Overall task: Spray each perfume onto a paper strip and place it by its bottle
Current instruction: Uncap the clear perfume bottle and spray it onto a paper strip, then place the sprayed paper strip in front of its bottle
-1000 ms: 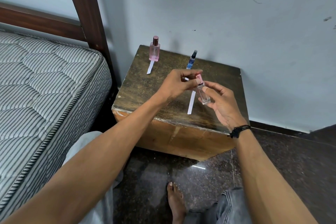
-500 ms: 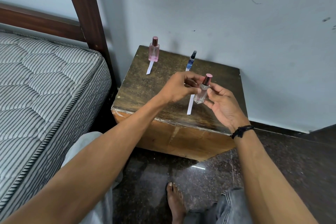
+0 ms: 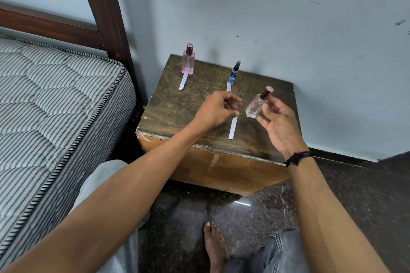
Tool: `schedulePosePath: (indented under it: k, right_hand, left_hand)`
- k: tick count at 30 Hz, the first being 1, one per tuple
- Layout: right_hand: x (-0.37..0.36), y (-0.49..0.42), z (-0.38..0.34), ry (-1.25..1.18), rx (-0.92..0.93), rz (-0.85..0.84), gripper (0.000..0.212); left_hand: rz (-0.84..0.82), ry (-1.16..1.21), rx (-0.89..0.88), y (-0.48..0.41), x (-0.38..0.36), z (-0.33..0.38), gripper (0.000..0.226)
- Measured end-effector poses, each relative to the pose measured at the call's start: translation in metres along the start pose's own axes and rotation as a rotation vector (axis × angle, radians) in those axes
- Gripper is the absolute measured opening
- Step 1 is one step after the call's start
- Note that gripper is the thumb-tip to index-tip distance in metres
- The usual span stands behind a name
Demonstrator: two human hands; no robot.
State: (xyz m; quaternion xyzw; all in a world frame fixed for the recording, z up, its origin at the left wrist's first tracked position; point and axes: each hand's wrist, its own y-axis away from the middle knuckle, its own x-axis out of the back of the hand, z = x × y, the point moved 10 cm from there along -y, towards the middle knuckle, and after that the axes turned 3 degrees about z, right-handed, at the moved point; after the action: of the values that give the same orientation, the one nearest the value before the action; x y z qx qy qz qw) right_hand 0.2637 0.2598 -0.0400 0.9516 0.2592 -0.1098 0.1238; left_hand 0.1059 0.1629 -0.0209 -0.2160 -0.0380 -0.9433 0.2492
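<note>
A small clear bottle with a dark rose cap is held above the right part of the bench, tilted so that the cap leans up and to the right. It is pinched by the right hand between the thumb and the fingertips, the palm turned upward and the other fingers only loosely bent. A black band is worn on that wrist.

Just to the left of the bottle, apart from it, the left hand is seen with its fingers loosely curled – nothing is seen in its grip. A white paper strip lies flat on the bench below it, its far end hidden behind the hand.

Toward the back of the bench, near the wall, 2 more bottles stand upright: a pink bottle at the left and a slim blue bottle with a black sprayer further right. A paper strip is laid in front of each – 1 at the pink bottle, 1 at the blue.

The bench is a worn wooden block set on a dark speckled floor. A striped mattress and a dark wooden bedpost are seen at the left. A bare foot and a knee in grey denim are seen at the bottom.
</note>
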Motion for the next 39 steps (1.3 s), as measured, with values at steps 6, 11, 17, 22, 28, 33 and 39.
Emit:
schedulePosePath:
  k: [6, 11, 17, 22, 28, 33, 39]
  right_hand:
    - [0.025, -0.003, -0.003, 0.184, 0.063, 0.075, 0.036]
    - [0.037, -0.003, 0.003, 0.232, 0.041, 0.079, 0.034]
    - [0.040, -0.002, 0.004, 0.209, 0.025, 0.063, 0.034]
    - [0.040, -0.001, 0.003, 0.219, 0.021, 0.051, 0.034]
    - [0.046, 0.001, 0.005, 0.242, -0.037, 0.029, 0.038]
    - [0.044, 0.003, 0.003, 0.238, -0.063, -0.004, 0.057]
    - [0.065, 0.000, 0.002, 0.257, -0.140, 0.159, 0.066]
  left_hand:
    - [-0.036, -0.207, 0.027, 0.002, -0.003, -0.008, 0.020]
    - [-0.050, -0.265, -0.007, 0.002, -0.008, -0.007, 0.019]
    - [-0.025, -0.287, -0.003, -0.002, -0.004, -0.012, 0.017]
    - [-0.031, -0.290, -0.004, -0.002, -0.005, -0.013, 0.018]
    - [-0.036, -0.306, -0.001, -0.003, -0.005, -0.013, 0.018]
    - [-0.028, -0.290, 0.027, -0.005, -0.005, -0.018, 0.024]
    - [-0.044, -0.331, 0.078, -0.011, -0.013, -0.019, 0.028]
